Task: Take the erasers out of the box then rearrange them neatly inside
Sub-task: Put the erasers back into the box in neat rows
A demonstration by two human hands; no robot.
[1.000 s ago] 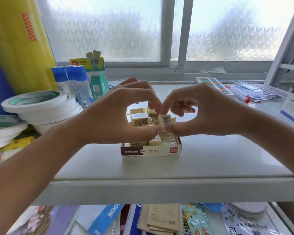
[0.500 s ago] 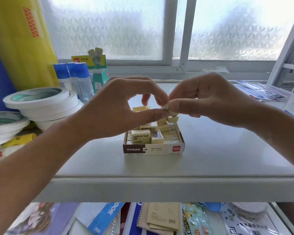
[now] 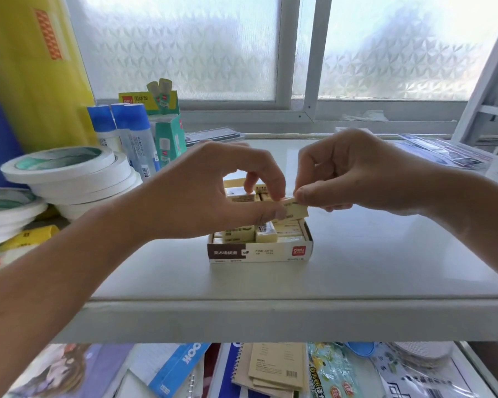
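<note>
Eraser (image 3: 295,209) pinched between fingers of left hand (image 3: 202,193) and right hand (image 3: 354,170) — above box (image 3: 259,252).

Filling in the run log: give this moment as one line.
stage: taking erasers out | left hand + right hand: pinch one eraser above box | box: other erasers inside

White shelf (image 3: 357,271); on it the eraser box (image 3: 259,252), tape rolls (image 3: 69,173), glue bottles (image 3: 127,133)
</note>
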